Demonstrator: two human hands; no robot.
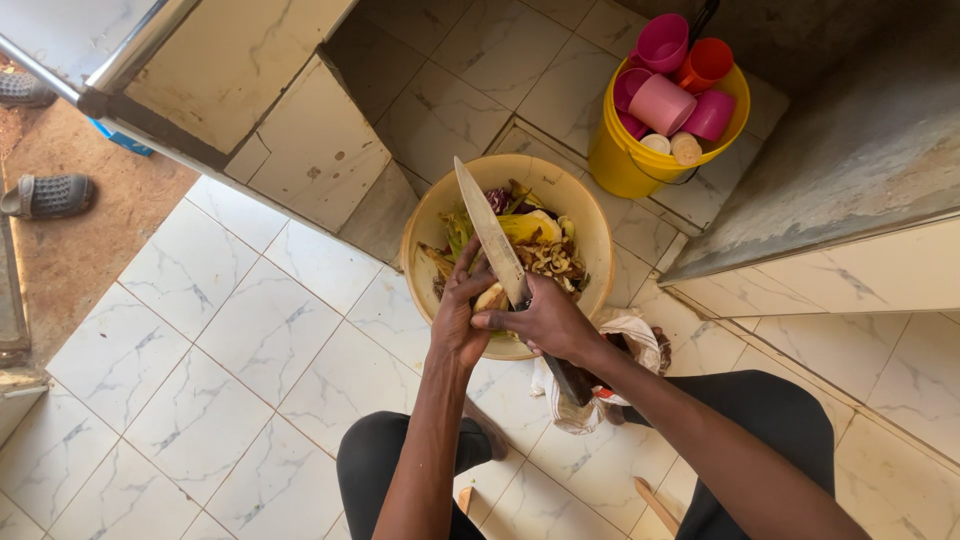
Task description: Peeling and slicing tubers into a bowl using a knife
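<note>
My right hand [545,322] grips a long kitchen knife [487,229] whose blade points up and away over a beige bowl [583,212]. My left hand [460,312] holds a small pale piece of vegetable or fruit [491,298] against the blade, just above the bowl's near rim. The bowl sits on the tiled floor and is filled with peelings and scraps in yellow, green, purple and brown. Both forearms reach forward from my knees in black trousers.
A yellow bucket [625,165] with pink and orange plastic cups stands behind the bowl. A white plastic bag [630,335] lies under my right wrist. A tiled step and wall lie ahead; a grey concrete ledge [860,150] is at right. Grey sandals [48,195] lie at far left.
</note>
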